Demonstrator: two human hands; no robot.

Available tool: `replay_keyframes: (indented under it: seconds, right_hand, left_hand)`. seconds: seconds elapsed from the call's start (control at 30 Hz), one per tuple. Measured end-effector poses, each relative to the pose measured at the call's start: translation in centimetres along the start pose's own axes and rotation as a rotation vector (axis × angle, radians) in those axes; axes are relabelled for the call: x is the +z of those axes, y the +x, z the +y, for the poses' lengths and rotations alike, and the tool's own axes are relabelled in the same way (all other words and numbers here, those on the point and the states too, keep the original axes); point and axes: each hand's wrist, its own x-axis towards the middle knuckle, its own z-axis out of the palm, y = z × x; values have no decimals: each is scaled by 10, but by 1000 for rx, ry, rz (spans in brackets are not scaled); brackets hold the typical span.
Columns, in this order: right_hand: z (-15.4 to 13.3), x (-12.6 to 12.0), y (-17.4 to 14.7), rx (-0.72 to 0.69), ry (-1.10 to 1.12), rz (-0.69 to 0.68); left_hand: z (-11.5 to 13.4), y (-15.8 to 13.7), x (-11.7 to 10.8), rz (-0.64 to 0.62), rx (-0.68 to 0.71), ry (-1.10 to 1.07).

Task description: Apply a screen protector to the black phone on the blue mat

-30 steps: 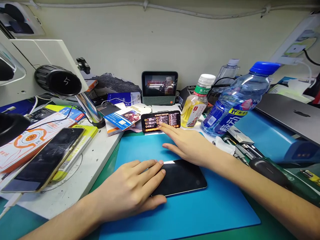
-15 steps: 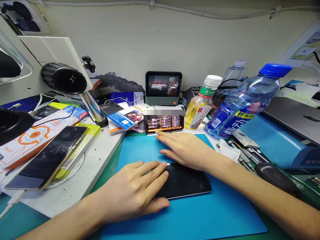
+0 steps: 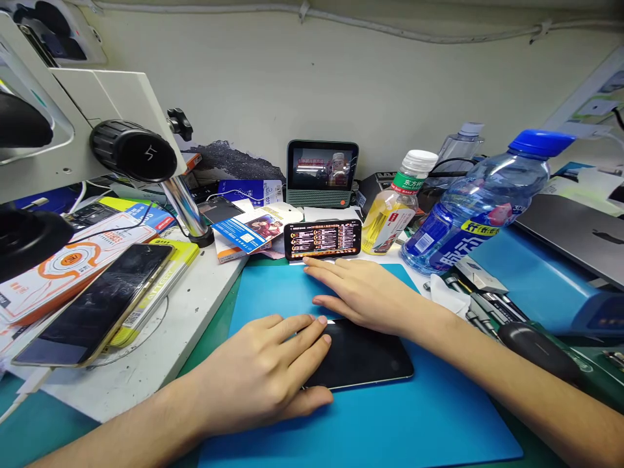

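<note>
A smartphone (image 3: 365, 357) with a dark screen lies flat on a blue mat (image 3: 414, 422). My left hand (image 3: 273, 364) holds its left end, fingers across the glass and thumb along the near edge, hiding that end. Beyond it, a second phone (image 3: 322, 239) stands propped sideways with a lit screen of pictures and text. My right hand (image 3: 363, 289) reaches over the far edge of the flat phone, fingers stretched out. Its index fingertip is at the lower edge of the propped phone; whether it touches the screen I cannot tell.
A smart display (image 3: 322, 174) stands at the wall. Right are a tea bottle (image 3: 392, 211), a blue-capped bottle (image 3: 468, 208), tools (image 3: 492, 312), a black case (image 3: 539, 351) and a laptop (image 3: 580, 224). Left are a microscope stand (image 3: 134, 151), boxes (image 3: 73, 260) and a charging phone (image 3: 97, 305).
The view has shifted slightly, moving everything a little to the right. The propped phone's list looks scrolled, with rows now at a different height. Both hands keep nearly the same pose.
</note>
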Motion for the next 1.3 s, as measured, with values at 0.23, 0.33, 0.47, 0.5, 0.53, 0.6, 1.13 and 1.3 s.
replay_keyframes:
  seconds: [0.23, 0.33, 0.47, 0.5, 0.53, 0.6, 1.13, 1.3]
  right_hand:
    - [-2, -3, 8, 1, 20, -45]
    - [-2, -2, 11, -3, 24, -56]
    - [-1, -1, 12, -6, 27, -55]
    - [0, -1, 12, -10, 30, -53]
    - [0, -1, 11, -16, 34, -49]
    - [0, -4, 8, -29, 45, -36]
    - [-41, -26, -94, 196, 61, 46]
    - [-67, -12, -141, 336, -42, 107]
  left_hand:
    - [0, 2, 0, -9, 7, -2]
    - [1, 2, 0, -2, 9, 1]
    - [1, 2, 1, -1, 5, -6]
    - [1, 2, 1, -1, 5, -8]
    - [1, 2, 1, 0, 6, -9]
    - [2, 2, 0, 2, 6, -5]
    - [1, 2, -6, -48, -61, -54]
    - [3, 0, -3, -85, -177, -73]
